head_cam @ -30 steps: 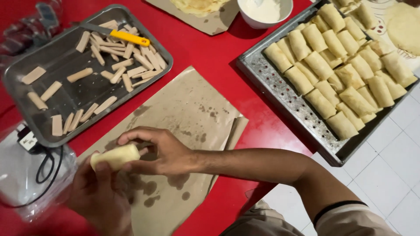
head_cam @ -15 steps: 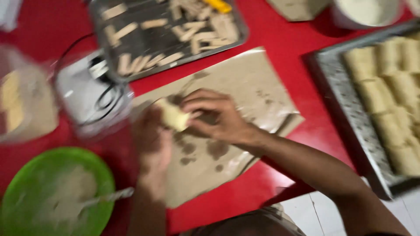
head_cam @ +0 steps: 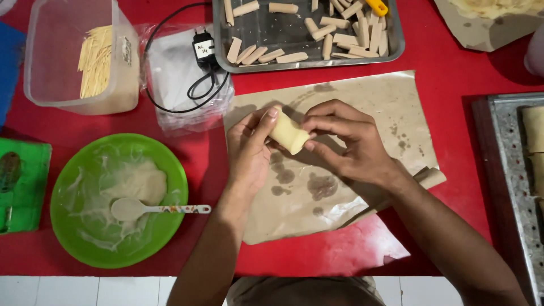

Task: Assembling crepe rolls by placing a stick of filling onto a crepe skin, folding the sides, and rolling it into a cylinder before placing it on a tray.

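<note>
A pale rolled pastry (head_cam: 288, 134) is held between both hands above an oil-stained brown paper sheet (head_cam: 362, 96). My left hand (head_cam: 250, 150) grips its left end with thumb and fingers. My right hand (head_cam: 344, 139) pinches the right end with its fingertips. Left of the paper stands a green bowl (head_cam: 170, 170) of whitish paste with a spoon (head_cam: 148, 208) lying in it.
A metal tray (head_cam: 283, 35) of cut filling sticks and a yellow tool (head_cam: 378, 7) sits at the back. A clear box of thin sticks (head_cam: 96, 56), a bagged device with black cable (head_cam: 195, 73), and a perforated tray (head_cam: 513, 170) with rolls at right.
The view has swung left, bringing the green bowl and clear box into sight. Both hands still hold the roll over the paper, with the right fingertips now at its end.
</note>
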